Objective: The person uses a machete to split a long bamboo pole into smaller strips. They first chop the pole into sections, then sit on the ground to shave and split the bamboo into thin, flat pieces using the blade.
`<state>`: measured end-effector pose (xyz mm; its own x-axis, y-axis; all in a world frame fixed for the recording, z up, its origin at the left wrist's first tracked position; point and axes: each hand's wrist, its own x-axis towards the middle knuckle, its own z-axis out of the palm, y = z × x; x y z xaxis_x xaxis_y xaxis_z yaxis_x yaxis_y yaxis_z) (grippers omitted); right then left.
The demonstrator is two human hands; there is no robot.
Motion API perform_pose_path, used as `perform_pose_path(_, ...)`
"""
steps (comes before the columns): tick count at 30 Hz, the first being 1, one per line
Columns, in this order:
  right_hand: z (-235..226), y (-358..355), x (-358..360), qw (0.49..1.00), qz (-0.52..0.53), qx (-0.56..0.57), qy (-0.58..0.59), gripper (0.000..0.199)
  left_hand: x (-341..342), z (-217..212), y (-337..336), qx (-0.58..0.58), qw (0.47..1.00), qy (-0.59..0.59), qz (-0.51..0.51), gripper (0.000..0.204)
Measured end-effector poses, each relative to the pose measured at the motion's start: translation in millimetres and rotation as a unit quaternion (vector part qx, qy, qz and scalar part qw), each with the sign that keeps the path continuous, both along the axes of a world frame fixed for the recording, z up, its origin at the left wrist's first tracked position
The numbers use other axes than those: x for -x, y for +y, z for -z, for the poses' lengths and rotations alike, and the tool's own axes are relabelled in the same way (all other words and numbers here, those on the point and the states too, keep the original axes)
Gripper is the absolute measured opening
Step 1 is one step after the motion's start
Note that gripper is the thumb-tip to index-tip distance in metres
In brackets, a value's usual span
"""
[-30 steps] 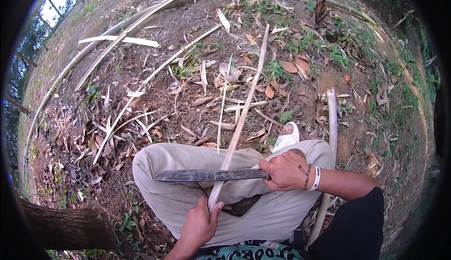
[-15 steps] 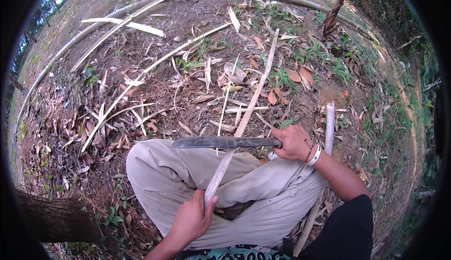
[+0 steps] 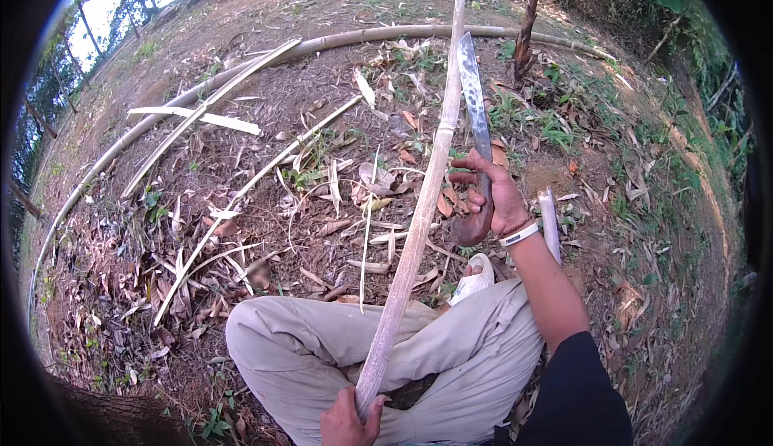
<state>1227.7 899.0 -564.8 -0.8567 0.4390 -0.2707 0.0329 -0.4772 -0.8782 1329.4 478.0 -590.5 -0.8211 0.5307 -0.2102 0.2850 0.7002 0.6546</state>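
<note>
Your left hand has a closed grip around the near end of the bamboo strip. From that grip the strip runs up and away from you, leaning slightly to the right, across your lap and out over the leaf litter. Its far tip ends well beyond your knees, close to the long bamboo pole that lies curved along the ground.

Your right hand has a full, closed grip on the dark curved handle of the machete. The blade points up and away from that grip, nearly parallel to the strip's long axis. The blade stands just to the right of the strip, close beside its upper half. Whether the edge touches the strip cannot be told from here.

So the strip lies just left of your right grip and far forward of your left one. The right hand is the nearer to the strip's upper half; the left only anchors the butt end.

Near your right wrist: a white wristband, and a short cut bamboo stub just right of it. Your legs in beige trousers lie under the strip.
</note>
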Motion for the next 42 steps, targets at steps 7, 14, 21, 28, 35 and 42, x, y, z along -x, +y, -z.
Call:
perform_pose_path(7,-67.1,-47.1,3.1,0.99,0.048,-0.044,0.127,0.026,-3.7,29.2,1.3,-0.063,0.995,0.071,-0.005,0.039)
perform_pose_path(14,-153.8,-23.3,44.8,0.961,-0.014,-0.106,0.254,0.022,40.5,36.6,108.1,-0.126,0.97,0.163,0.129,0.045)
perform_pose_path(21,-177.2,20.3,70.2,0.918,-0.113,-0.333,0.182,0.024,160.5,-56.4,138.8,-0.362,0.905,0.217,0.052,0.032)
perform_pose_path(28,-120.6,-16.4,65.7,0.875,-0.264,-0.379,0.146,0.032,306.5,-202.7,86.3,-0.743,0.667,0.044,-0.018,0.065)
perform_pose_path(35,-90.2,-14.7,86.8,0.804,-0.306,-0.496,0.119,0.026,366.4,-172.5,52.6,-0.849,0.488,-0.182,0.084,0.059)
perform_pose_path(42,-73.6,-44.8,66.6,0.694,-0.006,-0.717,-0.063,0.032,294.7,-128.7,113.9,-0.862,0.453,-0.06,-0.221,0.052)
